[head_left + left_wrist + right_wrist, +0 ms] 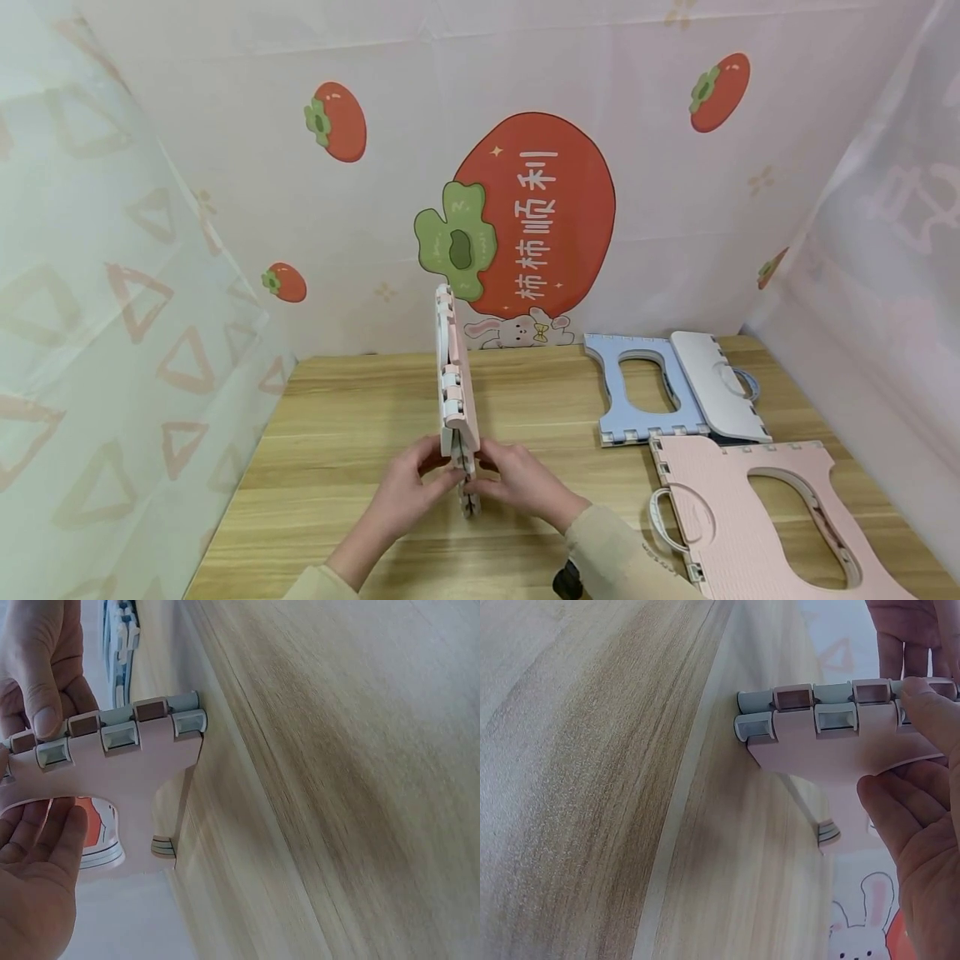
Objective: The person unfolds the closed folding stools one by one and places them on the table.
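A pink-and-white folding step stool [457, 383], folded nearly flat, stands on edge in front of me, its hinged edge facing my body. My left hand [411, 489] grips its left side low down, thumb toward the hinges. From the other side my right hand [527, 483] holds it, thumb by the hinge edge. In the left wrist view, the left fingers [56, 844] reach into the panel's cut-out. Interlocking pink and grey hinge knuckles [832, 705] show in the right wrist view, the right thumb touching them.
To the right lies a larger pink folding stool [731, 508] with a white loop handle. Behind it is a blue-and-white folding stool [611, 383], also flat on the wood-grain table [337, 425]. A persimmon-printed backdrop [225, 125] closes off the far side.
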`<state>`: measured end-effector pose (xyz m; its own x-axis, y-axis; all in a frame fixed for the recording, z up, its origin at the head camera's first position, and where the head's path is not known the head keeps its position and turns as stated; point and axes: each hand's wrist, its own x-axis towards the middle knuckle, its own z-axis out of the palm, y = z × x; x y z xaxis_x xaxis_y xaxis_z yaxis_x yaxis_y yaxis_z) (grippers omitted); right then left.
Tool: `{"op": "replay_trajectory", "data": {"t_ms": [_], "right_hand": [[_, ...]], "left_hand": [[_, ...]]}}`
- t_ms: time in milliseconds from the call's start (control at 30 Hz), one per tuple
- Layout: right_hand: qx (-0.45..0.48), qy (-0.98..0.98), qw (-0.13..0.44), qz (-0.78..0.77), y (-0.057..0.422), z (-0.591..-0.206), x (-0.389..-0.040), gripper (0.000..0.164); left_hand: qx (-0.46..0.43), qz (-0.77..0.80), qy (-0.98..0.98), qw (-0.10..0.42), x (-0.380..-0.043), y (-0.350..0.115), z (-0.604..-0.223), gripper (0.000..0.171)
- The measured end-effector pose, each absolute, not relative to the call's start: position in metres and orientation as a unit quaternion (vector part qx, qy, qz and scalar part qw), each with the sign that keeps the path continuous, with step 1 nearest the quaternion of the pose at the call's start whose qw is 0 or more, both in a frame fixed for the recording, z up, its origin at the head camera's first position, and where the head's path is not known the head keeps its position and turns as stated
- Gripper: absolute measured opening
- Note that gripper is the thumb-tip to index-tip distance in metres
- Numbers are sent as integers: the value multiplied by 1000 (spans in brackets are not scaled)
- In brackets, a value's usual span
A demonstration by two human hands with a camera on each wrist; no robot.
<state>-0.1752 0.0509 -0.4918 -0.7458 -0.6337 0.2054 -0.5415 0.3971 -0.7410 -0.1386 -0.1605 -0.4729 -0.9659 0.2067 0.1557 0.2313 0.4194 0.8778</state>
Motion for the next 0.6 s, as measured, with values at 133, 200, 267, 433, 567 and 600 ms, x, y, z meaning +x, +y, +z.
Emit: {"op": "replay_trajectory", "data": {"t_ms": [133,200,267,433,567,600], "right_hand": [[-344,838,58,-420,51,-491,-175,52],[-343,839,58,-419,50,-491,-175,51],[-343,839,58,-418,50,-490,-175,51],[-347,838,54,-418,49,-491,-175,49],[-350,838,48,-415,49,-492,-176,46],[-349,839,48,-414,49,-492,-176,45]], "left_hand": [[-143,-507,-849,31,-139,-161,-475,43],[-148,-504,-850,37,-139,-162,-476,43],[-151,-503,-850,39,-139,-163,-476,43],[-158,-502,-849,44,-139,-164,-475,44],[-165,-498,-850,48,-139,-165,-476,44],[-166,-497,-850,50,-139,-166,-476,44]]}}
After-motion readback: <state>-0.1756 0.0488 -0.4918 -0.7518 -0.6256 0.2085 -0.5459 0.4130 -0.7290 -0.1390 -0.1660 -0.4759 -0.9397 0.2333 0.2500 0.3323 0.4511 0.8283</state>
